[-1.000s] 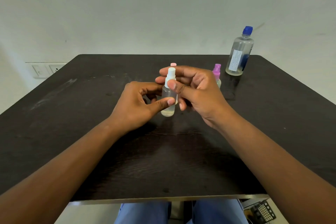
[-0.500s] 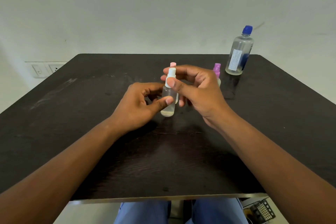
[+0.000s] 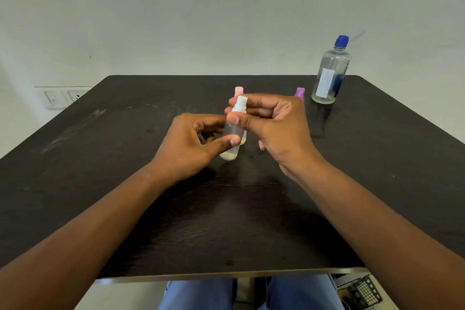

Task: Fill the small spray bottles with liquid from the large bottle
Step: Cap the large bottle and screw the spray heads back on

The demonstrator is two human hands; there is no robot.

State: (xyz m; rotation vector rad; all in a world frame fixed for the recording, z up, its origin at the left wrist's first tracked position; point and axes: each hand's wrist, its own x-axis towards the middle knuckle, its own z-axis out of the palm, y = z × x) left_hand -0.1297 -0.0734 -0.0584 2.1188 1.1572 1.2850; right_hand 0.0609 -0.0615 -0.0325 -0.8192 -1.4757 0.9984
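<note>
A small clear spray bottle with a white top (image 3: 232, 133) is held just above the middle of the dark table (image 3: 125, 184). My left hand (image 3: 191, 146) grips its body, thumb across the front. My right hand (image 3: 274, 128) pinches its white spray head between thumb and fingers. A little pale liquid sits at its bottom. Behind it stands a pink-topped spray bottle (image 3: 238, 90), mostly hidden. A purple-topped spray bottle (image 3: 300, 92) peeks over my right hand. The large clear bottle (image 3: 331, 75) with a blue cap stands at the far right, nearly drained.
The table's front edge runs just above my knees. A wall socket plate (image 3: 63, 98) is on the wall at left. A small dark device with a grid face (image 3: 362, 292) lies on the floor at lower right.
Both hands hold the white-topped bottle throughout. My right fingers have shifted slightly around the spray head, and the bottle has tilted a little.
</note>
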